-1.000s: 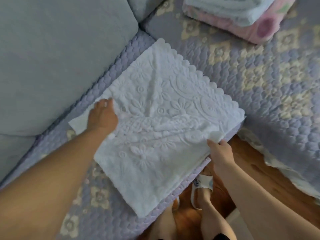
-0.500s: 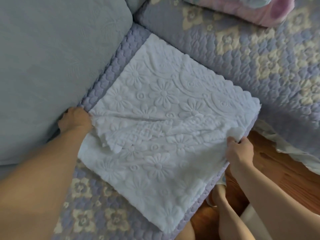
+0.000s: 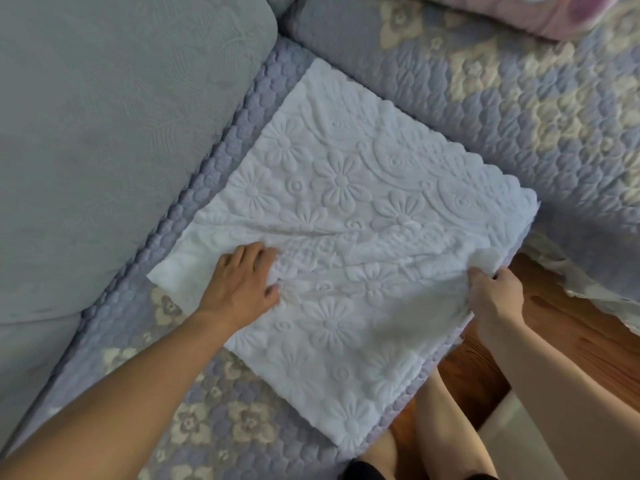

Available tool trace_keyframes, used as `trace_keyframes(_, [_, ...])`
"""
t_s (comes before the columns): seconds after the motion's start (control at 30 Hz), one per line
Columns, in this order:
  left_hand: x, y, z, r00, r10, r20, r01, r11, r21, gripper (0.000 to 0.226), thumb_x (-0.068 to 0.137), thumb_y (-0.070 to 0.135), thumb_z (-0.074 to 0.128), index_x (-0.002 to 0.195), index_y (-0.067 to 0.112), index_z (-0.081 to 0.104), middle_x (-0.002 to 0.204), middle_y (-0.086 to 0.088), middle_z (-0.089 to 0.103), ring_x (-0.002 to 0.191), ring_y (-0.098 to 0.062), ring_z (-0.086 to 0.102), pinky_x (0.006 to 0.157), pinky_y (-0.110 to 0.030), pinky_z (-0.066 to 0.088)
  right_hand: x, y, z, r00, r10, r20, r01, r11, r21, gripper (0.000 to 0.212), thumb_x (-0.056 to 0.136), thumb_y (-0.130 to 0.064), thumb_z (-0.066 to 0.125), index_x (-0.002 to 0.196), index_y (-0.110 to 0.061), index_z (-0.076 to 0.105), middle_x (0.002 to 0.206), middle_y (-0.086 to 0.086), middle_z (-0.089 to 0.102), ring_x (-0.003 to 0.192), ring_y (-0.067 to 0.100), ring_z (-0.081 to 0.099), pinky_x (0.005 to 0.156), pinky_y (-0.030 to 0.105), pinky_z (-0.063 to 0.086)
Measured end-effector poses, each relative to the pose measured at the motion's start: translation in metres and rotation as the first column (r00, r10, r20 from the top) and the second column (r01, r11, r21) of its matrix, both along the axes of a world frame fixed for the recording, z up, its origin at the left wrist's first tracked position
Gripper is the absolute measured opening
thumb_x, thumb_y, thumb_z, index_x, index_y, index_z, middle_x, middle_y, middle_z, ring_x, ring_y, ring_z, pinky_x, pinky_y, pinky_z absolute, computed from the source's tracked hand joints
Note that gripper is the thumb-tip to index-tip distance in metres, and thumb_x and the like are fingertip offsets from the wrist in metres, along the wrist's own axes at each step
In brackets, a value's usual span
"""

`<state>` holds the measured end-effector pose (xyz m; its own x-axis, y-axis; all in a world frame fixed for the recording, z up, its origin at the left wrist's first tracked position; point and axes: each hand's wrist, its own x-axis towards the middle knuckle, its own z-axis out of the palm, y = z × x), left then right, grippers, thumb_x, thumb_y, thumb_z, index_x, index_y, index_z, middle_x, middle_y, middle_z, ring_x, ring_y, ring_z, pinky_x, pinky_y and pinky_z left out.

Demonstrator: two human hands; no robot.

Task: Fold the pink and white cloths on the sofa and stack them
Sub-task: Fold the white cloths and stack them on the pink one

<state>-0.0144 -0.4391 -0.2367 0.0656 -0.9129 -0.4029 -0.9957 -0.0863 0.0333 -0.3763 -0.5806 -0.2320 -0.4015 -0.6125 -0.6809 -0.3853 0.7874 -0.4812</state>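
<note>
A white cloth (image 3: 346, 209) embossed with flowers lies spread on the sofa seat, with a crease across its middle. My left hand (image 3: 244, 278) rests flat on its left part, fingers fairly straight, pressing the fabric down. My right hand (image 3: 493, 289) pinches the cloth's right edge near the seat's front edge and lifts a small bunch of fabric. A folded pink cloth (image 3: 540, 12) shows at the top right, mostly cut off by the frame.
The seat wears a quilted lilac cover with cream flowers (image 3: 485, 98). A grey-green back cushion (image 3: 104, 133) fills the left. Wooden floor (image 3: 554, 341) and my legs (image 3: 443, 427) lie below the seat's front edge.
My left hand has moved from the cloth's left edge by the cushion inward onto the cloth, and now lies flat. My right hand keeps its pinch on the right edge.
</note>
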Motion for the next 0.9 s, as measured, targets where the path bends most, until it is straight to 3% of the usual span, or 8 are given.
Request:
trace_keyframes(0.13, [0.013,-0.015,0.005,0.998,0.029,-0.062,-0.031,0.999,-0.028,0.035,0.074,0.005,0.075,0.107,0.007,0.066,0.094,-0.011,0.064,0.082,-0.033,0.063,0.066,-0.039,0.049,-0.003,0.001,0.005,0.999,-0.009,0.043,0.008,1.0,0.01,0.009,0.097,-0.019,0.053,0.102,-0.016,0.059,0.096,0.003,0.063,0.081,0.02,0.059,0.076,0.038,0.051])
trace_keyframes(0.27, [0.024,-0.049,0.051,0.893,0.331,-0.305,-0.362,0.931,-0.049,0.006,0.094,0.014,0.059,0.094,0.018,0.064,0.087,0.003,0.064,0.077,-0.018,0.058,0.064,-0.03,0.042,-0.007,-0.002,0.028,0.991,-0.067,0.113,0.062,0.997,0.044,0.018,0.094,-0.009,0.05,0.104,-0.016,0.064,0.097,0.004,0.065,0.084,0.022,0.061,0.081,0.04,0.052])
trace_keyframes(0.33, [0.037,-0.081,0.075,0.762,0.469,-0.446,-0.473,0.874,0.112,0.006,0.094,0.021,0.062,0.089,0.023,0.065,0.081,0.008,0.065,0.071,-0.01,0.056,0.061,-0.024,0.041,-0.012,-0.001,0.047,0.991,-0.05,0.123,0.047,0.999,0.021,0.018,0.091,-0.01,0.049,0.094,-0.018,0.065,0.097,0.009,0.067,0.084,0.029,0.062,0.076,0.04,0.051])
trace_keyframes(0.43, [0.064,-0.131,0.102,0.642,0.598,-0.479,-0.421,0.798,0.432,0.02,0.09,0.037,0.071,0.09,0.017,0.072,0.083,0.001,0.072,0.074,-0.013,0.062,0.067,-0.025,0.046,-0.018,-0.001,0.068,0.986,-0.029,0.165,0.032,0.999,-0.014,0.019,0.091,-0.01,0.049,0.085,-0.021,0.063,0.09,0.003,0.067,0.084,0.027,0.063,0.079,0.046,0.055])
trace_keyframes(0.57, [0.076,-0.186,0.1,0.434,0.8,-0.414,-0.511,0.597,0.619,0.023,0.098,0.024,0.061,0.109,0.007,0.073,0.106,-0.012,0.076,0.099,-0.029,0.07,0.094,-0.04,0.051,-0.028,-0.01,0.055,0.966,-0.113,0.233,0.099,0.993,0.07,0.023,0.087,-0.02,0.055,0.106,-0.021,0.067,0.099,0.008,0.069,0.086,0.029,0.064,0.077,0.048,0.055])
trace_keyframes(0.63, [0.074,-0.207,0.089,0.452,0.822,-0.346,-0.592,0.567,0.573,0.026,0.099,0.024,0.06,0.115,0.006,0.069,0.11,-0.012,0.074,0.098,-0.027,0.067,0.091,-0.037,0.05,-0.03,-0.014,0.042,0.936,-0.184,0.302,0.151,0.98,0.13,0.023,0.088,-0.023,0.06,0.109,-0.019,0.068,0.104,0.011,0.072,0.093,0.033,0.069,0.086,0.053,0.057])
trace_keyframes(0.77, [0.071,-0.228,0.071,0.663,0.706,-0.248,-0.654,0.708,0.267,0.036,0.101,0.032,0.053,0.119,0.004,0.067,0.119,-0.017,0.068,0.107,-0.032,0.064,0.1,-0.043,0.05,-0.027,-0.015,0.033,0.935,-0.18,0.304,0.156,0.982,0.103,0.018,0.089,-0.026,0.064,0.099,-0.012,0.071,0.104,0.016,0.073,0.098,0.042,0.069,0.089,0.061,0.055])
trace_keyframes(0.9, [0.057,-0.245,0.091,0.763,0.559,-0.324,-0.613,0.785,-0.091,0.039,0.104,0.034,0.047,0.097,0.0,0.064,0.093,-0.021,0.066,0.086,-0.027,0.06,0.075,-0.037,0.044,-0.025,-0.014,0.055,0.964,-0.123,0.235,0.129,0.992,-0.012,0.023,0.089,-0.027,0.056,0.094,-0.007,0.065,0.099,0.02,0.069,0.089,0.038,0.068,0.077,0.054,0.057])
